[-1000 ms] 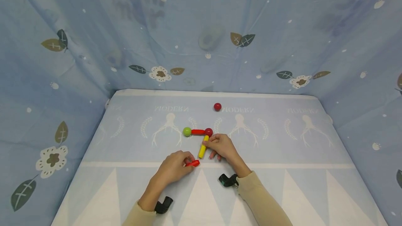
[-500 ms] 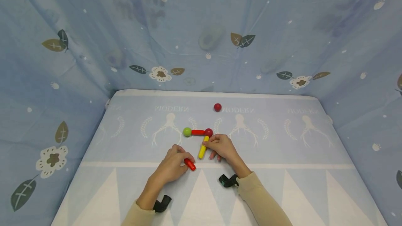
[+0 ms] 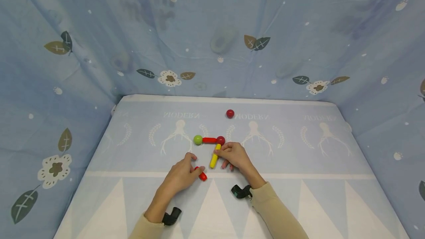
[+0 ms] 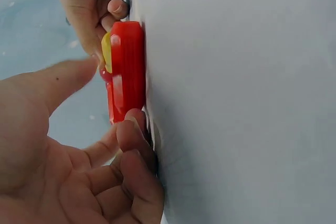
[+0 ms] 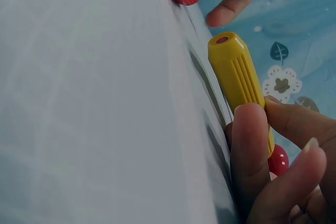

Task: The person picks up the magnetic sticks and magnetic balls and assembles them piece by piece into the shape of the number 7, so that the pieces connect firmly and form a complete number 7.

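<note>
A yellow ribbed stick (image 3: 213, 160) is pinched between the thumb and fingers of my right hand (image 3: 235, 154). Its far end meets a dark red ball (image 3: 220, 140). From that ball a red stick (image 3: 209, 140) runs left to a green ball (image 3: 197, 139), the three lying in a row. A second red stick (image 4: 126, 72) lies on the table by my left hand (image 3: 180, 174). In the left wrist view my left thumb stands apart from this stick, while the fingertips are at its lower end. The yellow stick's near end (image 5: 223, 40) shows a small round inset.
Another red ball (image 3: 230, 113) sits by itself farther back on the patterned tabletop cloth (image 3: 299, 146). Blue printed curtains (image 3: 212, 17) enclose the back and both sides. A black camera piece is worn on each wrist.
My left hand has turned the loose red stick so its near end points toward me, then the fingers have spread off it. My right hand and the yellow stick stay put.
</note>
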Tool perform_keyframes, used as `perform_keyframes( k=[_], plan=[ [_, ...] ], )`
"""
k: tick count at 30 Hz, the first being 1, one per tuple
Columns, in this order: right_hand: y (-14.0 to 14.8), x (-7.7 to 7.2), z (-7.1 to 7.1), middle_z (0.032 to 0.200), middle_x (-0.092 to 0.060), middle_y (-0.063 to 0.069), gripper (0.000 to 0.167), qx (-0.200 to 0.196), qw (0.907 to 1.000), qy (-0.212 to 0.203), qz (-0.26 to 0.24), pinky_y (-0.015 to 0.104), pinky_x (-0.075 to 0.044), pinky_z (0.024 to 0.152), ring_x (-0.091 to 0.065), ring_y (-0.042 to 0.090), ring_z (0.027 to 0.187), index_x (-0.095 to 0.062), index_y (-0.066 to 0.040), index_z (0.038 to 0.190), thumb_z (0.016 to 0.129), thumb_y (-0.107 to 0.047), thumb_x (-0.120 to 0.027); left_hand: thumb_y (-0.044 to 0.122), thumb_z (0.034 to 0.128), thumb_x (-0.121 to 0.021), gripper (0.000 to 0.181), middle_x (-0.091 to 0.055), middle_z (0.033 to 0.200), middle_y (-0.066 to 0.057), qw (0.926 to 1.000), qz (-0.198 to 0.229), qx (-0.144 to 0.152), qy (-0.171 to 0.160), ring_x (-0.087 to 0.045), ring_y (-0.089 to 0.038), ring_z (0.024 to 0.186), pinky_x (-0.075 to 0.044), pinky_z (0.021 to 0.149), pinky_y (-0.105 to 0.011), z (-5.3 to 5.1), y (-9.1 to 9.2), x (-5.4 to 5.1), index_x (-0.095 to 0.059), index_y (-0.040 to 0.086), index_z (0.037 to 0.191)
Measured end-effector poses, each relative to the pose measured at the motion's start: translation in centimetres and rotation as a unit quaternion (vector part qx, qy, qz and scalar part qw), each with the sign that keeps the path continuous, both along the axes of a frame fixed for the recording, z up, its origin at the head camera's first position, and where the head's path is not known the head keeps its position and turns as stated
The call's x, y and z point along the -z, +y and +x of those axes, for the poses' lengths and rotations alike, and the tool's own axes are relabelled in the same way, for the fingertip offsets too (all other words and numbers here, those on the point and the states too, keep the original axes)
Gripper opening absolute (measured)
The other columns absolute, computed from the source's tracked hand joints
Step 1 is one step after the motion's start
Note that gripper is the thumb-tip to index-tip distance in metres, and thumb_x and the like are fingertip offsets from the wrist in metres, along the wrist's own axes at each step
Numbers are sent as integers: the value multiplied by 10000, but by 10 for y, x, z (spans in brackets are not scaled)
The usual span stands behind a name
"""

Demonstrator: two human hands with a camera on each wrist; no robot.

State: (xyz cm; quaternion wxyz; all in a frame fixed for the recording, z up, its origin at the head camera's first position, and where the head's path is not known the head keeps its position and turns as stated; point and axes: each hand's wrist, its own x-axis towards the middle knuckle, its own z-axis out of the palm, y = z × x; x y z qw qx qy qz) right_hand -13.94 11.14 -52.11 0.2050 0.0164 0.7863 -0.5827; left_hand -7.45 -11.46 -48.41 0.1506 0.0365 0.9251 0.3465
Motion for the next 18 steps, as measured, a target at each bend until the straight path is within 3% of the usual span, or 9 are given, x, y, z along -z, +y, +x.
perform_keyframes(
  k=[5, 18],
  plan=[
    [0, 0, 0, 702, -702, 84, 385, -7, 10000, 3, -24, 245, -411, 362, -614, 202, 445, -632, -12, 982, 869, -343, -794, 378, 851, -806, 611, -539, 737, 21, 9999, -14, -32, -106, -499, -151, 596, -406, 554, -325, 0, 2, 0, -502, 56, 1272],
    [0, 0, 0, 695, -699, 94, 399, 53, 9999, -81, 47, 246, -414, 362, -612, 201, 442, -632, -17, 988, 860, -355, -802, 117, 823, -811, 537, -674, 876, 4, 9979, 444, -183, -429, -601, -142, 723, -498, 651, -346, -4, 2, -6, -512, 50, 1265]
  ],
)
